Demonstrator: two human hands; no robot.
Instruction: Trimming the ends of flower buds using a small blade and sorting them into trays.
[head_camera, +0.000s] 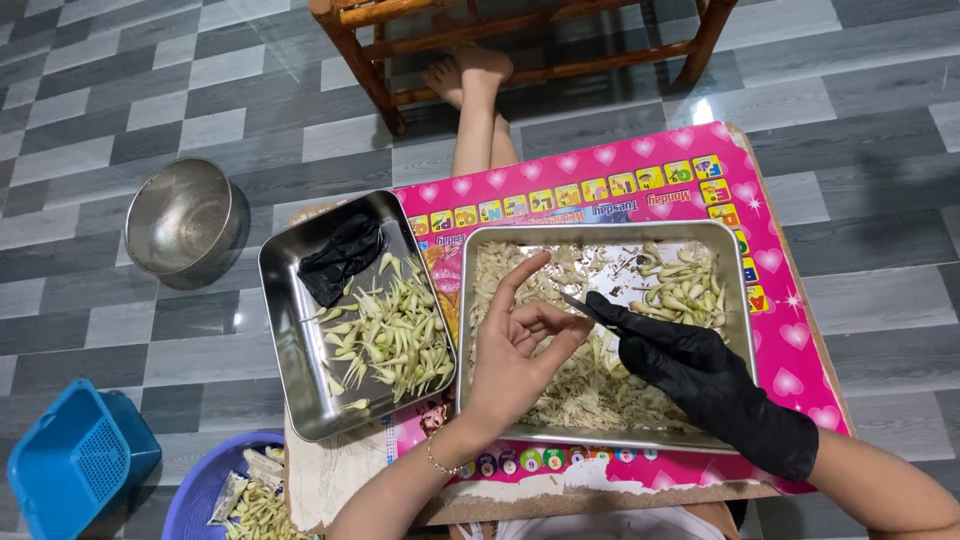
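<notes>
My bare left hand (517, 345) hovers over the large steel tray (742, 330), palm up, thumb and fingers pinched on a small pale plant piece. My right hand (690, 372), in a black glove, grips a small dark knife (580, 306) whose tip points at the left fingers. Pale green and white stems (685, 285) with shredded trimmings fill that tray. A smaller steel tray (290, 345) to the left holds cut pale stems (390, 335) and a crumpled black glove (340, 258).
Both trays sit on a low pink table (720, 175). On the grey tiled floor stand a steel bowl (185, 215), a blue basket (75, 460) and a purple basin (200, 490) of scraps. A wooden stool (520, 30) and a person's bare foot (470, 70) lie beyond.
</notes>
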